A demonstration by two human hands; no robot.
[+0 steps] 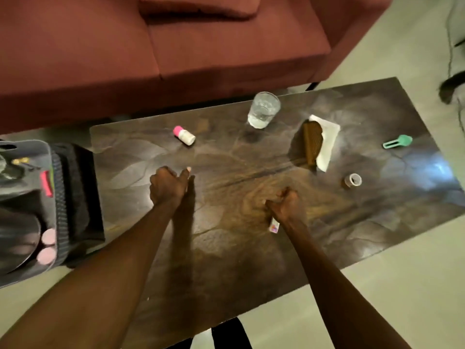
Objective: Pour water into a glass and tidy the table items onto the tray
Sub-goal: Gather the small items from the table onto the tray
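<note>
**Count of items on the table**

On the table (226,248): one glass (263,110), one pink-capped bottle (184,135), one brown comb (312,140), one white napkin (328,137), one green clip (398,141), one tape roll (352,180), and possibly one small packet (274,226).

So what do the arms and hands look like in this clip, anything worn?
Both arms are bare from the bottom edge of the picture to the hands: no sleeves, gloves or watch show. The left hand and right hand show no rings or wristbands that I can make out. The left thumbnail looks pale, perhaps painted; too blurred to tell.
</note>
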